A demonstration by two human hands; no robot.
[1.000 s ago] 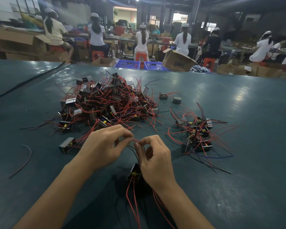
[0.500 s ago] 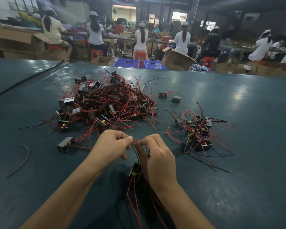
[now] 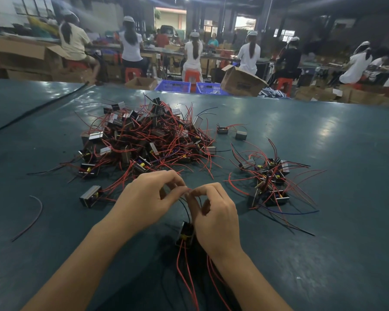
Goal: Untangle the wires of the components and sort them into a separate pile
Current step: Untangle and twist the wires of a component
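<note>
A big tangled pile [image 3: 144,140] of small boxy components with red and black wires lies on the dark green table [image 3: 323,254], beyond my hands. A smaller sorted pile [image 3: 270,180] sits to the right. My left hand [image 3: 148,198] and my right hand [image 3: 213,218] meet fingertip to fingertip, both pinching thin wires. One component [image 3: 185,235] hangs below them, partly hidden by my right hand, with red wires trailing toward me.
A lone component [image 3: 90,195] lies left of my left hand, and a loose wire [image 3: 32,218] curves farther left. Two stray components [image 3: 231,132] sit behind the piles. Beyond the table edge are cardboard boxes, blue crates [image 3: 190,86] and seated workers.
My hands stay together on the wires; the left fingers have loosened and spread slightly. The hanging component has barely shifted.
</note>
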